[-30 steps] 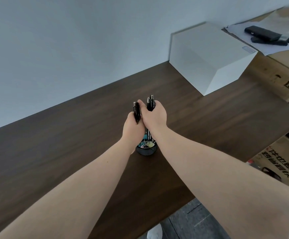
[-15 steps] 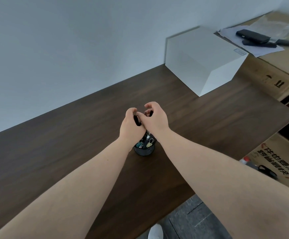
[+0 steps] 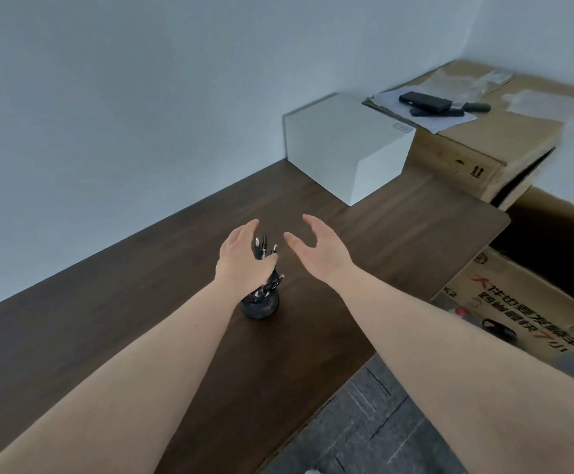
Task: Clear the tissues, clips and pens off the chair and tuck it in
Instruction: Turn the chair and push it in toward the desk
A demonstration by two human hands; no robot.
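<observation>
Two bare forearms reach out over a dark brown wood-grain counter [image 3: 142, 319] set against a pale blue-grey wall. The left hand [image 3: 241, 258] is spread, fingers loose and curved, its grip empty; it hovers just beside and partly in front of a cluster of black pens with silver tips [image 3: 264, 248], and whether the palm brushes them cannot be told. The pens stand upright and slightly fanned in a small round black pen pot [image 3: 260, 304] that sits on the counter near its front edge, with a few small colourful bits at the rim, too blurred to identify. The right hand [image 3: 316, 249] is wide open as well, palm turned inward toward the pens, thumb and fingers apart, its grip holding nothing and clear of the pot.

At the back of the counter, against the wall, rests a plain white rectangular box [image 3: 343, 152]. Just beside it, beyond the counter's right end, stands a tall brown cardboard carton [image 3: 477, 159] topped with white paper sheets and flat black devices [image 3: 426, 100]. A lower cardboard carton printed with red and black characters [image 3: 532, 302] sits below to the right, above grey carpet tiles [image 3: 374, 429].
</observation>
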